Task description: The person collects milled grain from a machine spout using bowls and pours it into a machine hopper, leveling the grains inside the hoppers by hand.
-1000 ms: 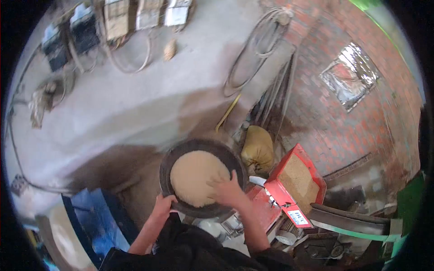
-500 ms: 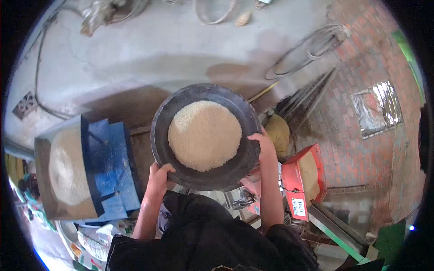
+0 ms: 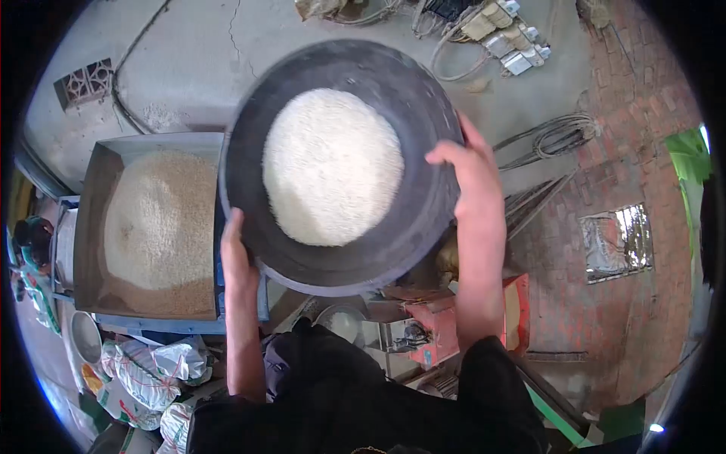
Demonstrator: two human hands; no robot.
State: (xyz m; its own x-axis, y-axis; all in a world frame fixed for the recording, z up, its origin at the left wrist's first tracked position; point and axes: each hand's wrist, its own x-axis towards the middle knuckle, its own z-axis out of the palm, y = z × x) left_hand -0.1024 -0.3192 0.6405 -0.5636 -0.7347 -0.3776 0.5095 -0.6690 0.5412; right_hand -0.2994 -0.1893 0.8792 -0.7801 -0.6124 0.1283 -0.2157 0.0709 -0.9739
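Observation:
A wide black basin (image 3: 427, 193) is held up in front of me, its far side raised. A round mound of white rice (image 3: 333, 166) lies in it, left of the basin's middle. My left hand (image 3: 239, 253) grips the near left rim, thumb along the inner side. On the right rim is my right hand (image 3: 470, 170), its thumb over the inside and its fingers around the outer wall. The undersides of both grips are hidden. Just left of the basin stands a square metal hopper (image 3: 92, 227) with a heap of tan grain (image 3: 162, 227).
A red machine (image 3: 435, 329) stands below the basin, beside a round bowl (image 3: 344, 321) of pale grain. White sacks (image 3: 147, 378) lie at lower left. Electrical switches (image 3: 503, 34) and a coiled cable (image 3: 556, 144) hang on the wall. Brickwork (image 3: 548, 242) is at right.
The basin has risen and come closer, its far side tilted up, with both hands still on the rim. The view has shifted left, and the rice looks whiter in brighter light.

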